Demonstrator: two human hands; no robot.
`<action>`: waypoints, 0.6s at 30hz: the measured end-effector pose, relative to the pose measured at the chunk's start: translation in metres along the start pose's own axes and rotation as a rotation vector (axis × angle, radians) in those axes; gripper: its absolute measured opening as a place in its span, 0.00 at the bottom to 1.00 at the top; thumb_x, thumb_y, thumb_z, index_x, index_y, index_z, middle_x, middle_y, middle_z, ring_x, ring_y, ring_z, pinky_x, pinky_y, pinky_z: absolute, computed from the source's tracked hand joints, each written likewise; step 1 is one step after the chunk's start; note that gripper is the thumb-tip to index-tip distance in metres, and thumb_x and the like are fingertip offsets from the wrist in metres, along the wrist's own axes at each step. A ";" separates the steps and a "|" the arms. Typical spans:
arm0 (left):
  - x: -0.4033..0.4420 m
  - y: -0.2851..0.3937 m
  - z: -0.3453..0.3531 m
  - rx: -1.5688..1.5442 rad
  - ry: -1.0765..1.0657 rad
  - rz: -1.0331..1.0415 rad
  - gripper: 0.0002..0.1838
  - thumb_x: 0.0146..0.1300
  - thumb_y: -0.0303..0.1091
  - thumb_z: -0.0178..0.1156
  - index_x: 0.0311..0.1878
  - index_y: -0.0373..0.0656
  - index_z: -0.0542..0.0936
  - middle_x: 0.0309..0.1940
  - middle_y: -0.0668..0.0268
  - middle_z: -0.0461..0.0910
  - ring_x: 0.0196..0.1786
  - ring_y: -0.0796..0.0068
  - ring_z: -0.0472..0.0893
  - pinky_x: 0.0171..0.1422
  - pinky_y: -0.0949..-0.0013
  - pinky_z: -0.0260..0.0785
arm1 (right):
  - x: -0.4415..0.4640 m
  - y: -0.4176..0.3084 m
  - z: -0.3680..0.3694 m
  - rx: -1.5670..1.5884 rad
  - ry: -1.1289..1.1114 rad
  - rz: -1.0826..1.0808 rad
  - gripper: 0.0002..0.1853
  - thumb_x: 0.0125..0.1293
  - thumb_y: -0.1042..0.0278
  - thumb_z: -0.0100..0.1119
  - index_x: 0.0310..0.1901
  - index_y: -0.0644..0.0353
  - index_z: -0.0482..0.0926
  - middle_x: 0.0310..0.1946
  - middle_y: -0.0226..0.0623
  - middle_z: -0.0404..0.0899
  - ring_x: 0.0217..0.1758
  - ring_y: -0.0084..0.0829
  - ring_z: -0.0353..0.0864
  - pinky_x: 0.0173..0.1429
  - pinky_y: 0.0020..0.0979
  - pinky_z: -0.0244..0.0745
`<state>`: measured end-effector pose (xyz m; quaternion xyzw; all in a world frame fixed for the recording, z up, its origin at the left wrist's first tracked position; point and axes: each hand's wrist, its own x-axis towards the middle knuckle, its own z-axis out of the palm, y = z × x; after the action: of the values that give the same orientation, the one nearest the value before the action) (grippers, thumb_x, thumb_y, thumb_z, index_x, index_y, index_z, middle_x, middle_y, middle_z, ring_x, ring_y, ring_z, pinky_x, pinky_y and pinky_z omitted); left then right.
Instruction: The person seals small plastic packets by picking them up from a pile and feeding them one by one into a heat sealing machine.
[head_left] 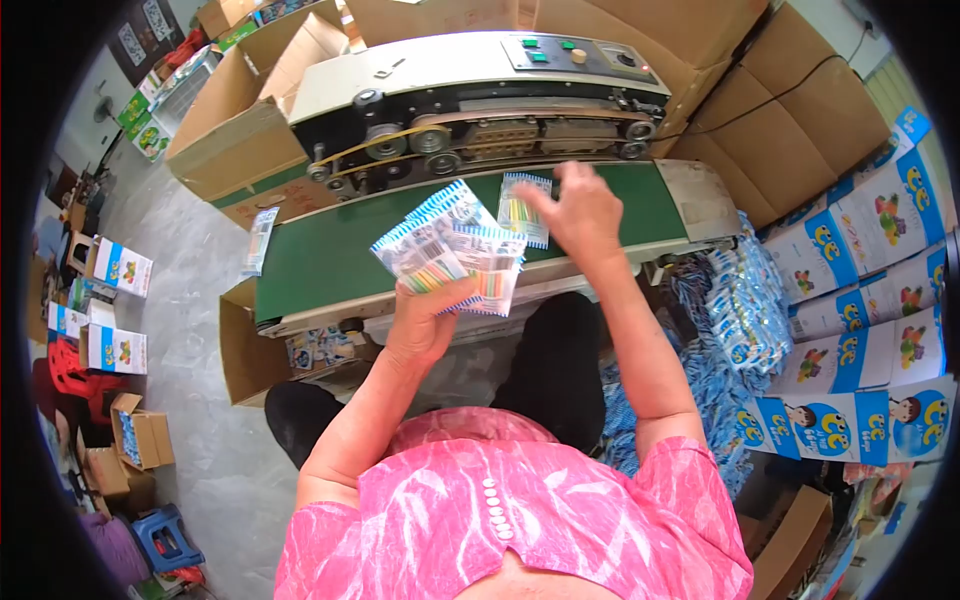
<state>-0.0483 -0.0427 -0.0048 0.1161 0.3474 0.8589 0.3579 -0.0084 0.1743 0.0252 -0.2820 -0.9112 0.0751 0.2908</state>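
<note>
Nearest, at the bottom of the frame, is a pink patterned shirt. Just above centre, the left hand pinches a fan of packets by its lower edges, thumb across the front; the fingers behind are hidden. The packets overlap unevenly, so a loose grip could let an outer one slide out, while a tight one could crease the striped sticks inside.

Right of centre, a blue loose heap lies beside the worktop; a packet dropped there could be lost among it. On the green surface, a single packet lies just beside the right hand, whose fingers look spread, though blur hides whether the thumb touches it. A hurried sweep might push it askew.

At the left end, another packet sits at or past the edge; its support is unclear, and it could drop.

Beyond, the machine shows bare pulleys and a yellow band. Whether it runs cannot be told; if so, fingertips straying close could get caught.
</note>
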 end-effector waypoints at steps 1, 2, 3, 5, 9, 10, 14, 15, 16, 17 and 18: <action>-0.002 0.010 -0.006 0.015 0.008 0.007 0.24 0.53 0.17 0.64 0.55 0.41 0.75 0.47 0.64 0.81 0.49 0.69 0.82 0.55 0.63 0.75 | 0.000 -0.010 0.005 0.018 0.000 -0.001 0.24 0.55 0.46 0.65 0.36 0.65 0.81 0.33 0.44 0.83 0.37 0.41 0.83 0.42 0.38 0.75; -0.003 0.021 -0.012 0.026 0.028 0.033 0.24 0.53 0.17 0.64 0.55 0.41 0.75 0.47 0.64 0.81 0.50 0.68 0.82 0.56 0.63 0.75 | 0.000 -0.019 0.009 0.044 -0.107 -0.001 0.24 0.55 0.46 0.65 0.36 0.65 0.81 0.32 0.44 0.82 0.37 0.42 0.82 0.41 0.39 0.75; -0.004 0.032 -0.017 0.034 0.048 0.061 0.24 0.53 0.17 0.64 0.55 0.40 0.75 0.47 0.64 0.81 0.50 0.68 0.82 0.56 0.63 0.75 | 0.001 -0.028 0.011 0.067 -0.214 -0.005 0.24 0.54 0.46 0.65 0.35 0.65 0.81 0.32 0.44 0.82 0.38 0.42 0.82 0.41 0.40 0.75; -0.009 0.046 -0.023 0.049 0.073 0.091 0.25 0.53 0.17 0.64 0.56 0.40 0.75 0.47 0.64 0.81 0.50 0.67 0.81 0.57 0.63 0.74 | -0.002 -0.042 0.018 0.099 -0.323 -0.012 0.24 0.54 0.46 0.65 0.35 0.65 0.80 0.31 0.44 0.82 0.38 0.43 0.82 0.40 0.41 0.74; -0.020 0.071 -0.038 0.044 0.070 0.110 0.26 0.52 0.17 0.63 0.57 0.40 0.74 0.48 0.63 0.81 0.51 0.67 0.81 0.57 0.63 0.74 | -0.010 -0.067 0.034 0.312 -0.272 -0.074 0.21 0.55 0.52 0.66 0.36 0.65 0.79 0.30 0.45 0.81 0.37 0.42 0.82 0.39 0.36 0.73; -0.022 0.074 -0.040 0.047 0.030 0.060 0.27 0.52 0.17 0.64 0.58 0.40 0.74 0.48 0.63 0.81 0.51 0.67 0.81 0.57 0.63 0.74 | -0.013 -0.075 0.027 0.419 -0.268 -0.079 0.18 0.55 0.56 0.66 0.36 0.65 0.78 0.30 0.45 0.81 0.36 0.40 0.82 0.38 0.34 0.73; -0.032 0.069 -0.042 0.065 -0.091 -0.071 0.28 0.51 0.18 0.65 0.58 0.39 0.74 0.49 0.63 0.81 0.51 0.68 0.81 0.57 0.64 0.73 | -0.037 -0.089 0.006 0.612 -0.269 -0.168 0.11 0.56 0.68 0.65 0.37 0.65 0.77 0.28 0.43 0.80 0.32 0.34 0.81 0.35 0.28 0.72; -0.030 0.066 -0.039 0.096 -0.148 -0.086 0.28 0.51 0.18 0.65 0.58 0.39 0.74 0.49 0.63 0.81 0.51 0.68 0.81 0.57 0.64 0.73 | -0.041 -0.089 0.001 0.601 -0.247 -0.257 0.09 0.57 0.71 0.64 0.36 0.65 0.77 0.27 0.41 0.80 0.30 0.31 0.81 0.34 0.27 0.71; -0.027 0.064 -0.036 0.126 -0.211 -0.099 0.28 0.50 0.19 0.66 0.58 0.39 0.74 0.49 0.63 0.81 0.51 0.68 0.81 0.57 0.64 0.73 | -0.044 -0.087 -0.003 0.586 -0.222 -0.346 0.07 0.58 0.74 0.63 0.36 0.65 0.77 0.27 0.39 0.80 0.29 0.28 0.81 0.33 0.25 0.71; -0.023 0.061 -0.032 0.120 -0.223 -0.095 0.28 0.50 0.19 0.66 0.58 0.39 0.74 0.49 0.63 0.81 0.51 0.68 0.81 0.57 0.64 0.73 | -0.047 -0.085 -0.007 0.574 -0.215 -0.349 0.07 0.58 0.74 0.63 0.36 0.65 0.77 0.27 0.39 0.80 0.29 0.28 0.81 0.33 0.25 0.71; -0.020 0.057 -0.028 0.104 -0.201 -0.092 0.28 0.51 0.19 0.66 0.58 0.39 0.74 0.49 0.63 0.81 0.51 0.69 0.81 0.58 0.64 0.73 | -0.051 -0.083 -0.009 0.806 -0.215 -0.263 0.07 0.59 0.75 0.62 0.37 0.65 0.77 0.28 0.38 0.80 0.29 0.26 0.81 0.31 0.25 0.72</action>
<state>-0.0767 -0.1001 0.0143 0.2039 0.3590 0.8065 0.4233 -0.0081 0.0773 0.0328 -0.0178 -0.8623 0.4161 0.2881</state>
